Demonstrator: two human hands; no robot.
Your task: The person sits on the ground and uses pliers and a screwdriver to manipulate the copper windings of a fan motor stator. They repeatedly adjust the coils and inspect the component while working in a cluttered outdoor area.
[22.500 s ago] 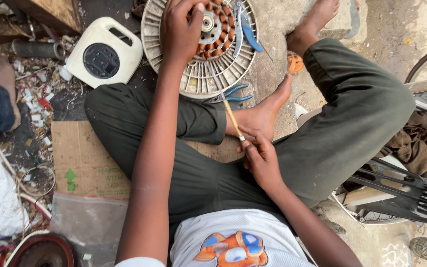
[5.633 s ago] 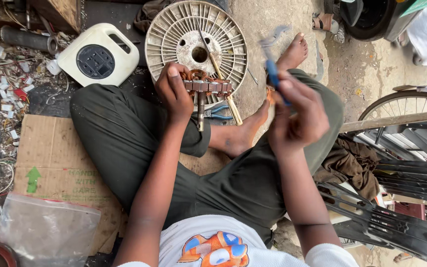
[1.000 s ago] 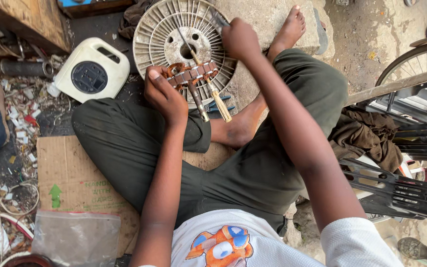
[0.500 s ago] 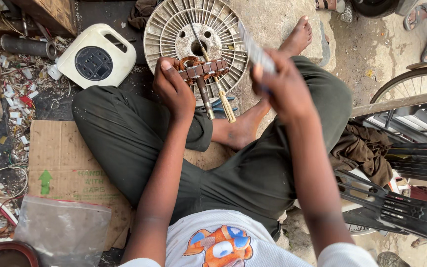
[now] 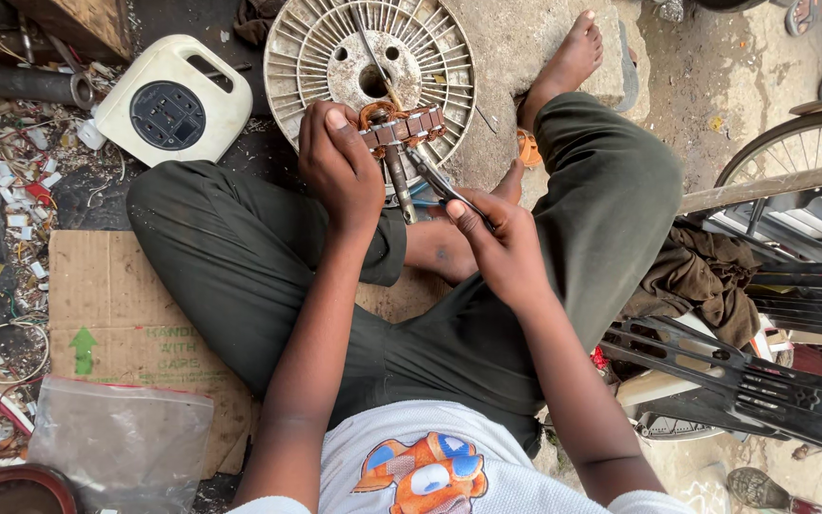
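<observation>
A copper-wound motor core (image 5: 400,128) is gripped in the left hand (image 5: 340,171); slim metal pliers (image 5: 435,176) are clasped by the right hand (image 5: 501,252) above a ribbed round housing (image 5: 316,57).

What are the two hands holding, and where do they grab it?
The left hand grips the copper-wound motor core by its side. The right hand holds pliers by the handles.

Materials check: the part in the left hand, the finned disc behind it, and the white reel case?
Wound core in the left hand: likely copper windings, reddish-brown sheen, on dull grey metal segments. Finned disc: probably cast metal or hard plastic, grimy off-white matte ribs; unclear which. White reel case: moulded plastic, smooth, rounded corners, dark centre.
</observation>
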